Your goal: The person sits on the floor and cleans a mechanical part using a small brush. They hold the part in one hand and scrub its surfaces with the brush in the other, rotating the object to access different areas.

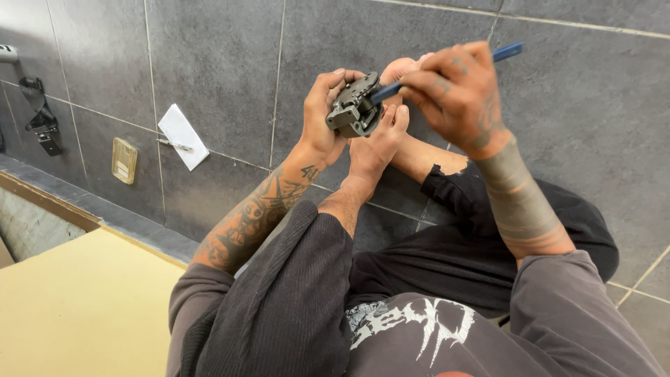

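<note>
Hands meet above a bare foot (377,143): left hand (324,105) grips a grey metal part (354,108), right hand (457,91) pinches a blue tool (385,91) against it.

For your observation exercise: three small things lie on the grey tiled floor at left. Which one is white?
The white paper slip, lying tilted with a small pen-like object across it; the yellowish plate and black strap are not white.

Both my forearms are covered in tattoos, dense dark linework up the left one, solid wide bands around the right wrist and forearm. My left hand (324,112) and right hand (457,94) have ink on the backs and knuckles too. I'm wearing a grey tee with short sleeves, a cracked white graphic on the chest, black ribbed pants, bare feet.
</note>
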